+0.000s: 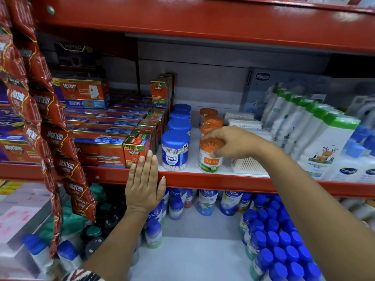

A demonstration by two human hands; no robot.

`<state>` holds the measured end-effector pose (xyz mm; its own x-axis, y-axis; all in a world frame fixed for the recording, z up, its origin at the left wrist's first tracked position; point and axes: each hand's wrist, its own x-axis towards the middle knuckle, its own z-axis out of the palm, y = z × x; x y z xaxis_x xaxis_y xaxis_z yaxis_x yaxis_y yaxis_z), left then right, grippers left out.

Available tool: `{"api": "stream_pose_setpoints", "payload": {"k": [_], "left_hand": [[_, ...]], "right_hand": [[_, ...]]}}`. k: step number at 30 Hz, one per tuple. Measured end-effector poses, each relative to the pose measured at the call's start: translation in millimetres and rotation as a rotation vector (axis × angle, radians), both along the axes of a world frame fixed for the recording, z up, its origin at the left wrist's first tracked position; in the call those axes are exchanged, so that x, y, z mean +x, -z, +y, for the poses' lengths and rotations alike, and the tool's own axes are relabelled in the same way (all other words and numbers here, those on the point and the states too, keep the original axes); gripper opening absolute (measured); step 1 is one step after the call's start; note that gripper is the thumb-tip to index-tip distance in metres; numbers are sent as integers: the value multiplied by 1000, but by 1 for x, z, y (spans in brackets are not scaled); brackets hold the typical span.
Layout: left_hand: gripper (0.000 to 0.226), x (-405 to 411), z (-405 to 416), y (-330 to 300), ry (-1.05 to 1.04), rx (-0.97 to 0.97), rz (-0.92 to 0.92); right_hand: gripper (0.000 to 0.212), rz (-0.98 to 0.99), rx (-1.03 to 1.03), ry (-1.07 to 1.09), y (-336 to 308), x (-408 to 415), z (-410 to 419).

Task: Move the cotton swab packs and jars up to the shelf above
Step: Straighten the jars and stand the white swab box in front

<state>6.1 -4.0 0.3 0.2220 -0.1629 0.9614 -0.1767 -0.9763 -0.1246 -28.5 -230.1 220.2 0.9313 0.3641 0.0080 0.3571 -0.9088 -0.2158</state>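
Observation:
My right hand (231, 141) grips the orange lid of the front Tulips swab jar (210, 159), which stands at the front edge of the middle shelf (203, 180). More orange-lidded jars (210, 120) line up behind it. To its left runs a row of blue-lidded Johnson's buds jars (175, 151). Flat cotton swab packs (248, 165) lie to the right of the Tulips jar, with more packs (242, 120) behind. My left hand (144, 183) rests flat, fingers together, against the red shelf edge below a Mortein box. The shelf above (203, 23) shows only its red front.
Stacked Mortein boxes (101, 126) fill the shelf's left side. Red Mortein sachet strips (50, 118) hang at the far left. White bottles with green caps (324, 142) and a Chicco box (263, 88) stand at the right. Nycil bottles (280, 246) crowd the lower shelf.

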Motion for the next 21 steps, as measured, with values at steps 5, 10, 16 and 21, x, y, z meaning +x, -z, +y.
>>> {"api": "stream_pose_setpoints", "payload": {"k": [5, 10, 16, 21], "left_hand": [[61, -12, -6, -4, -1, -61, 99], [55, -35, -68, -33, 338, -8, 154], [42, -46, -157, -83, 547, -85, 255], [35, -48, -185, -108, 532, -360, 534]], "right_hand": [[41, -426, 290, 10, 29, -21, -23], [21, -774, 626, 233, 74, -50, -60], [41, -700, 639, 467, 85, -39, -99], [58, -475, 583, 491, 83, -26, -114]]}}
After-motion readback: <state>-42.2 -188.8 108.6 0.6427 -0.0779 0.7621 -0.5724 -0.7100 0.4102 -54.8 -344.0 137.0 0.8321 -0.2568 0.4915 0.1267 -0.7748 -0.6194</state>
